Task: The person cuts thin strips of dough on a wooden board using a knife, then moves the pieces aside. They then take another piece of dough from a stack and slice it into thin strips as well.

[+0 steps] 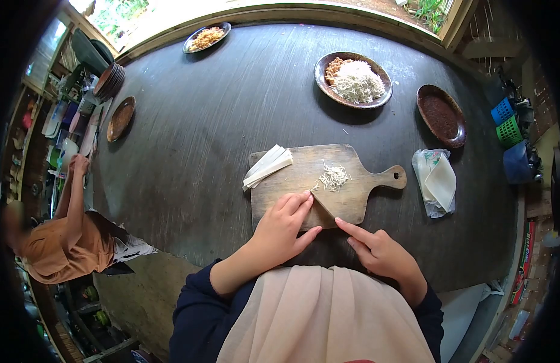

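Head view: the step in hand looks to be slicing white strips into fine shreds on the cutting board; the right hand is curled round the near end of the knife, its index finger stretched forward onto the blade and the handle itself mostly hidden; the left hand lies over the near edge of the board, its fingers bunched together at the far end of the blade and its thumb set apart, close to the near end; whether those fingers pinch a strip or only steady the blade, I cannot tell.

The cut shreds lie loose on the board just beyond the knife tip; the uncut strips sit stacked at its far left corner, partly over the edge; a plastic packet rests on the bench to the right, beyond the board's handle; farther off stands a bowl heaped with white shreds; another stroke, I judge, calls for a steady blade and left fingertips kept clear of its edge.
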The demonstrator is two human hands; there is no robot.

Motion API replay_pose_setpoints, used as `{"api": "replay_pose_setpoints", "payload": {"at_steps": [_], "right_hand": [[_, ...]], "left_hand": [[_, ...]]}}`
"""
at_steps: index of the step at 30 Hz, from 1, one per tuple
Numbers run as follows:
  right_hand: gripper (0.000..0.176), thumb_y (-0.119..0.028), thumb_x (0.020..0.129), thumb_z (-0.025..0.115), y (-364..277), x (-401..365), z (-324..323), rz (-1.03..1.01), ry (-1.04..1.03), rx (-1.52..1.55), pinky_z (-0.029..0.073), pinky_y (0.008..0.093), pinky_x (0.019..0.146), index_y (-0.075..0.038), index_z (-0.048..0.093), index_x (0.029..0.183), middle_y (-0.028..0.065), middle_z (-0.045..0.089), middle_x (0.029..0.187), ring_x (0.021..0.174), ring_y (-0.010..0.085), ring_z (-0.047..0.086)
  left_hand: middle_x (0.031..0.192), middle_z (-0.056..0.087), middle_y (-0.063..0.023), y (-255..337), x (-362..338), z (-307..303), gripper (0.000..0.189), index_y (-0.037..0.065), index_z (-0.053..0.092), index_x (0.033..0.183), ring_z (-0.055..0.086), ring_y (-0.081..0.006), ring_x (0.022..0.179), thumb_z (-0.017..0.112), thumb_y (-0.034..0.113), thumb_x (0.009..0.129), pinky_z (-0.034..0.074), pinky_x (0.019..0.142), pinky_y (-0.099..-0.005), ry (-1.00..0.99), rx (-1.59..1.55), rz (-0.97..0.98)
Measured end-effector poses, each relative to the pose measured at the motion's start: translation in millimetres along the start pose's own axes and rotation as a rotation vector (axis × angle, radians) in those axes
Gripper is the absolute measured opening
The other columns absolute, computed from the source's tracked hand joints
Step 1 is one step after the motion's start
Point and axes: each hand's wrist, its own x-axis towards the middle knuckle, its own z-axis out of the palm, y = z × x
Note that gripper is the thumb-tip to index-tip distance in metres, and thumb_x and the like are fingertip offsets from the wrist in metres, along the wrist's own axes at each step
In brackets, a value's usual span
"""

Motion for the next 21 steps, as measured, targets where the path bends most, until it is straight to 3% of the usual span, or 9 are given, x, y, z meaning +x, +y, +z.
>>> {"api": "replay_pose_setpoints", "payload": {"at_steps": [1, 11, 14, 21], "right_hand": [[0.048, -0.011, 0.099, 0.055, -1, 1, -1, 0.037, -0.023, 0.027, 0.049, 0.0414, 0.057, -0.019, 0.05, 0.146, 0.0237, 0.06, 0.067, 0.054, 0.0376, 0.06], [0.049, -0.012, 0.1, 0.055, 1, -7, -10, 0.046, -0.094, -0.052, 0.048, 0.0418, 0.055, -0.019, 0.048, 0.147, 0.0231, 0.057, 0.062, 0.05, 0.0374, 0.057], [0.05, -0.009, 0.099, 0.055, 2, -10, -10, 0.044, -0.098, -0.062, 0.045, 0.0383, 0.052, -0.019, 0.048, 0.148, 0.019, 0.054, 0.058, 0.044, 0.0293, 0.051], [0.049, -0.009, 0.098, 0.056, 1, -6, 0, -0.039, 0.063, -0.053, 0.044, 0.0394, 0.051, -0.018, 0.05, 0.146, 0.0197, 0.054, 0.059, 0.045, 0.0324, 0.052]], "left_hand": [[0.133, 0.056, -0.0193, 0, 0, 1, 0.06, -0.009, 0.055, 0.131, 0.051, -0.0362, 0.125, 0.071, 0.031, 0.09, 0.042, 0.106, -0.0432, 0.007, 0.009, 0.005], [0.133, 0.056, -0.019, 1, 0, 0, 0.06, -0.009, 0.056, 0.131, 0.051, -0.0362, 0.125, 0.072, 0.031, 0.089, 0.042, 0.106, -0.043, 0.023, 0.0, 0.008], [0.133, 0.056, -0.0184, 1, 1, 0, 0.06, -0.009, 0.056, 0.131, 0.052, -0.0359, 0.124, 0.072, 0.031, 0.089, 0.042, 0.106, -0.0424, 0.023, -0.009, 0.002], [0.132, 0.057, -0.0182, 0, 1, -2, 0.06, -0.008, 0.056, 0.132, 0.052, -0.0357, 0.124, 0.071, 0.03, 0.089, 0.042, 0.106, -0.0421, 0.02, -0.012, 0.006]]}}
